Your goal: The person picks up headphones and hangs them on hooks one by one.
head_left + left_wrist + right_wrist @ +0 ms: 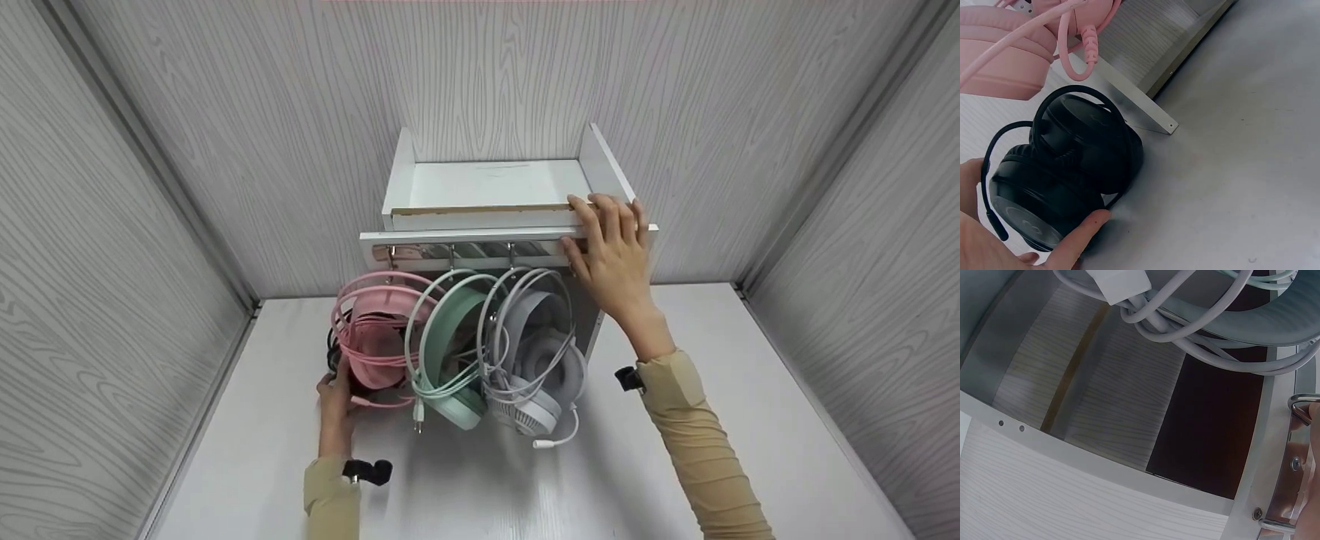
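In the left wrist view my left hand (pixel 1072 242) holds a black headset (pixel 1081 149) with a slim microphone boom, the thumb lying along an ear cup. In the head view the left hand (pixel 335 394) is low at the left, and a pink headset (pixel 375 300) mostly hides the black one. The pink headset hangs from a hook rail (pixel 420 253), beside a mint green headset (pixel 442 330) and a white headset (pixel 536 416). My right hand (pixel 616 262) grips the front right edge of the white shelf (pixel 480 219), fingers over the top and thumb in front.
The shelf's raised tray (pixel 495 184) has side walls and stands at the back on a white table (pixel 675 450). Wood-grain panels (pixel 187 112) enclose the back and sides. Coiled cables (pixel 375 360) and a plug (pixel 418 415) hang with the headsets.
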Demonstrator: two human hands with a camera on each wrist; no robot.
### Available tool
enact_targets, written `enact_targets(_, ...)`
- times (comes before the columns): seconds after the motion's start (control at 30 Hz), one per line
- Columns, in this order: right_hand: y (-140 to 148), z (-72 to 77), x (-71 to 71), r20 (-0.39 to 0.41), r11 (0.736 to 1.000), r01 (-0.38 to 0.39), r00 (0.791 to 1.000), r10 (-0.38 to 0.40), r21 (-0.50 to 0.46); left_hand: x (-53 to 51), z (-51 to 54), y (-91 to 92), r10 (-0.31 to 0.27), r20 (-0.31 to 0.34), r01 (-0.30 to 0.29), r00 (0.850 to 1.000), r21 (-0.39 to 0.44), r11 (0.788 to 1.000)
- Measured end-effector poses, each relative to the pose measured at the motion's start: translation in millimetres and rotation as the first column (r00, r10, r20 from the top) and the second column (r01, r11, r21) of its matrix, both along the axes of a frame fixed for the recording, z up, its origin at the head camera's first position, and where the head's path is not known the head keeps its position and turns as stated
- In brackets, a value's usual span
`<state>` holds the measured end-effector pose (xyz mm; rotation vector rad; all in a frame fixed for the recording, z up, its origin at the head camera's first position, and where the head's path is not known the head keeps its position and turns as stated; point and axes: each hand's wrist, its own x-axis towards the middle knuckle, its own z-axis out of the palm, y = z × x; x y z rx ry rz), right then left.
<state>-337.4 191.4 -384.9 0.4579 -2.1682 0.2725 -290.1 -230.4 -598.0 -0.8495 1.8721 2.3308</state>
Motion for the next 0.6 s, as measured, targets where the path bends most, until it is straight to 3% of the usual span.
enact_targets(0.17,-2.3,0.4,-0.3,0.002,1.000,-0.008,1.000,0.008,-0.005,-0.1,-0.6,-3.8,0.029,-0.012,-0.029,1.000,0.031,0.999)
enact_targets(0.6,-2.5,-0.7,-0.1,-0.026,1.000,-0.004,1.000,0.004,0.007,5.9,-6.4,-5.1,0.031,-0.024,-0.030,0.999,0.053,0.998)
